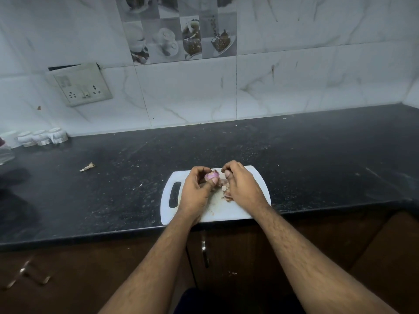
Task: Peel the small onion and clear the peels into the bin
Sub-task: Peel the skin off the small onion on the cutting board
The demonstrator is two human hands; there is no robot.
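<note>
Grip, left hand: left hand (196,186) curled round the small onion (212,176), thumb pressed on its pale purple flesh, fingers wrapped behind.
Grip, right hand: right hand (241,183) had its fingers bent at the onion's right side, seemingly pinching at skin; what it actually held could not be told.
Onion's place: held just above the white cutting board (238,214), between both hands, partly bared already.
Peels: a loose heap of peels (226,193) lay on the board under the right hand; one stray peel (87,167) sat well apart on the dark worktop (317,159).
Slip risk: bared flesh looked slick, and a hard tug could have popped the onion out and over the near edge.
Tear risk: dry skin pulled too fast would likely have torn short, leaving patches.
Scatter risk: the board sat at the worktop's front edge, so a careless sweep could have dropped peels on the floor.
Bin: not in view, so carrying would have been blind from here.
</note>
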